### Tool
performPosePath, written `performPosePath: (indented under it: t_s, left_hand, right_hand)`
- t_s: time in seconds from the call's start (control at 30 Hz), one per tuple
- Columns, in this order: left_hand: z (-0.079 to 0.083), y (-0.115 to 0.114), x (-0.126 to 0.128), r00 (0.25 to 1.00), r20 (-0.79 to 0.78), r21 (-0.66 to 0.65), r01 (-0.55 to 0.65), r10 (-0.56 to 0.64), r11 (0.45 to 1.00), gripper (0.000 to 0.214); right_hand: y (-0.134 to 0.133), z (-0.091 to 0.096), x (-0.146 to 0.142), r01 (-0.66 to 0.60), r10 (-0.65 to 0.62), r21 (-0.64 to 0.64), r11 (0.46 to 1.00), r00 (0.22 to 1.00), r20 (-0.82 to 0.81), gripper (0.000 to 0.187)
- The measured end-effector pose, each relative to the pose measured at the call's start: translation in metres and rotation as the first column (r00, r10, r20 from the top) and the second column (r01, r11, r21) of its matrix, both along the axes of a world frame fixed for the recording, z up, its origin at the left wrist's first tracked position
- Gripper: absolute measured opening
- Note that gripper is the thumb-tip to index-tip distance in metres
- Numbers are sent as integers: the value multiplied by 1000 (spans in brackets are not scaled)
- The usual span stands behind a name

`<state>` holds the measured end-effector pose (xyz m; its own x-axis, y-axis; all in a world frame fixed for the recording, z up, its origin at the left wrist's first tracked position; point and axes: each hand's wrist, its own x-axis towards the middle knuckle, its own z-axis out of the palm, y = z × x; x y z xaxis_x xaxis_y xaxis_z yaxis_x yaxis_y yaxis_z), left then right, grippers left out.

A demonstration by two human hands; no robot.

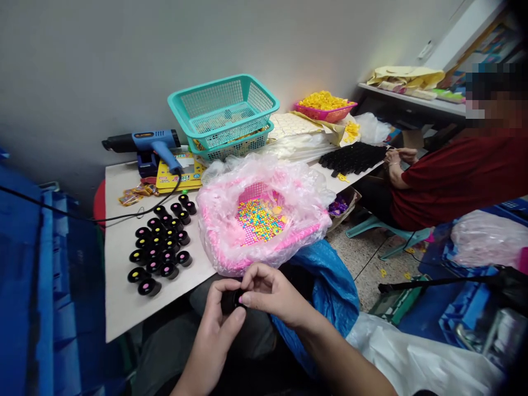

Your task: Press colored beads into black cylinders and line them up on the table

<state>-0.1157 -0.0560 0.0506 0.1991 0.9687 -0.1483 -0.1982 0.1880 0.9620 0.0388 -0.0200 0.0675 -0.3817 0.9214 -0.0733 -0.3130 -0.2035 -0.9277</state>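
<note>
My left hand [216, 330] is closed around a small black cylindrical piece [235, 300], held over my lap at the table's front edge. My right hand [276, 294] pinches a tiny pink bead [241, 300] at the end of that piece; whether the bead is seated cannot be seen. Just beyond my hands stands a pink basket [218, 250] lined with clear plastic, with many yellow, blue and pink beads [259, 220] at its bottom. On the table to the left, several black cylindrical pieces [154, 253] stand in loose rows, with pink or yellow dots on top.
A blue heat gun [159, 137] with a trailing cable rests at the back left. Stacked green baskets [223, 129] stand by the wall. Yellow parts fill a pink tray [334, 113]. On the right, a person in a red shirt [457, 176] handles items beside rows of black pieces [352, 158].
</note>
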Motion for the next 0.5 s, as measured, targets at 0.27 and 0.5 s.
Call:
performPosePath:
  t_s: [0.27,0.5]
  left_hand:
    - [-9,4,0,997,33,24,72,-72,997,32]
    - [-5,3,-1,992,110,-40,58,-53,998,31]
  right_hand:
    - [7,-8,-5,-165,106,-237,957,964,-243,45]
    - [11,-13,-4,-224,155,-258,940,953,-262,46]
